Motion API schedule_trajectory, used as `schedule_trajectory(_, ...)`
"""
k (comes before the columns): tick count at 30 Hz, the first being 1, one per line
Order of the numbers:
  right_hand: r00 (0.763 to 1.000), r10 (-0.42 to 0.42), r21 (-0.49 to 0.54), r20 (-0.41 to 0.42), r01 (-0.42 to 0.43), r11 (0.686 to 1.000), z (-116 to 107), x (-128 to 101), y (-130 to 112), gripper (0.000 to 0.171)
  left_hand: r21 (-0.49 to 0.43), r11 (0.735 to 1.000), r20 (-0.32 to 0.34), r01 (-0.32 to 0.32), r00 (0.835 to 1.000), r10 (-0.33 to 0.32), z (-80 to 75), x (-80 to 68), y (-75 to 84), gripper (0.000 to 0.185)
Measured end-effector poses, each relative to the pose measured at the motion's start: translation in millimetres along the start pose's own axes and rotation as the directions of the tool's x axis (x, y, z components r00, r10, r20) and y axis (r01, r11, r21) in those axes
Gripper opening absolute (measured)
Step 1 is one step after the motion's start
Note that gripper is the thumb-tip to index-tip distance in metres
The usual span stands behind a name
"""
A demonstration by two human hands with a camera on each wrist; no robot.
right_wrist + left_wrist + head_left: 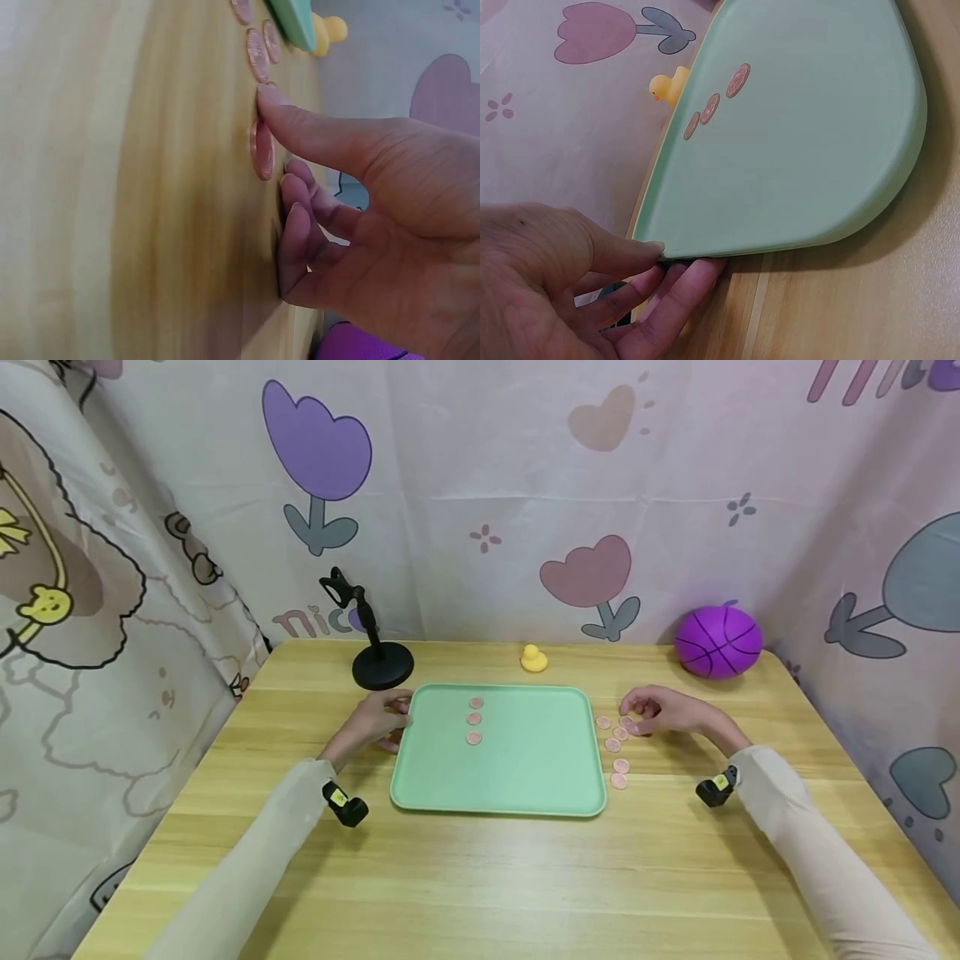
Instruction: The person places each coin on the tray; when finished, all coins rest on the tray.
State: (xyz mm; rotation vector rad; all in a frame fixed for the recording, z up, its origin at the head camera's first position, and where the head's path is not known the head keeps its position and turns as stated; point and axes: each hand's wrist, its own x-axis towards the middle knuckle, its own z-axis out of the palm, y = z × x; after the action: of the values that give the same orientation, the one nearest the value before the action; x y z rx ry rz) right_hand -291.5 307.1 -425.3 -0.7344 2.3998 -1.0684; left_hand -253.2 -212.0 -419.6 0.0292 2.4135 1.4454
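A mint-green tray (536,760) lies on the table with three copper-coloured coins (473,738) in a column on its left half. My left hand (380,718) holds the tray's left edge near the far corner. In the left wrist view its thumb lies on the rim and its fingers (686,296) are beneath it. Beyond the tray's right side, several more coins (612,745) are scattered on the wood. Over these is my right hand (663,710). Its thumb touches one coin (262,154) in the right wrist view, while the other fingers (296,244) are bent and apart from the thumb.
A black stand (383,666) is at the back left, and a yellow rubber duck (534,658) sits behind the tray. At the back right corner rests a purple ball (718,642). A patterned curtain (465,460) hangs behind the wooden table (480,885).
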Motion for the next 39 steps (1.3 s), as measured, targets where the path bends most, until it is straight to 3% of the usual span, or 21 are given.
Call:
schedule_trajectory(11,0.999,0.015,0.007,-0.032,-0.015,1.0,4.8,0.5,-0.9,0.018,0.015,1.0,-0.016,0.014,1.0,-0.014,-1.1,1.7,-3.0,0.06)
schedule_trajectory(17,0.998,0.04,0.057,-0.056,-0.037,0.998,5.7,0.8,-0.9,0.012,-0.002,1.0,-0.005,-0.01,1.0,0.01,-1.3,-0.5,-3.2,0.061)
schedule_trajectory(22,0.988,0.058,0.035,-0.145,-0.053,0.998,2.8,3.8,-5.4,0.008,-0.014,1.0,0.003,-0.006,1.0,0.006,-1.0,-0.4,-4.1,0.061)
schedule_trajectory(29,0.949,-0.009,-0.065,-0.316,-0.012,0.998,9.3,11.7,-26.1,0.015,-0.004,1.0,-0.009,0.017,1.0,-0.017,0.4,2.3,-3.7,0.06)
schedule_trajectory(34,0.932,0.026,0.047,-0.361,-0.009,0.999,33.2,24.9,-42.6,0.024,0.004,1.0,-0.02,0.02,1.0,-0.02,0.7,1.7,-3.7,0.059)
schedule_trajectory(39,0.952,0.021,0.167,-0.305,0.032,0.985,62.3,38.5,-62.0,0.023,-0.01,1.0,-0.066,0.023,0.998,-0.024,2.6,0.8,-4.9,0.054)
